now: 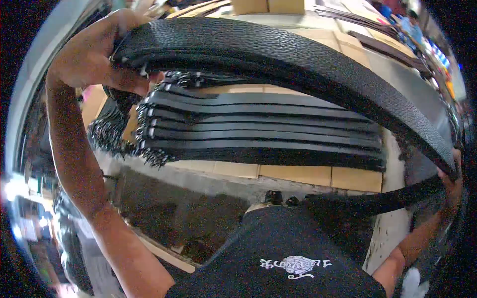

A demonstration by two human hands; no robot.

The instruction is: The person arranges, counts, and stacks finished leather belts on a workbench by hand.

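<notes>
A black belt with a pebbled leather surface (278,47) arches across the view, held up between my hands. My left hand (97,52), at the upper left, is closed around one end, where a bit of metal shows. My right hand (451,176), at the far right edge, grips it farther along; its fingers are partly hidden. Past that hand, a black length (377,201) runs back toward my shirt. Behind the arch lies a stack of dark belts (268,124) in several rows, shiny metal at their left ends.
Cardboard (293,175) lies under the stacked belts. More belt ends with metal (107,131) bunch at the left. At the back are a cardboard box (268,6) and dark strips (387,47). A person in blue (411,27) is at the upper right.
</notes>
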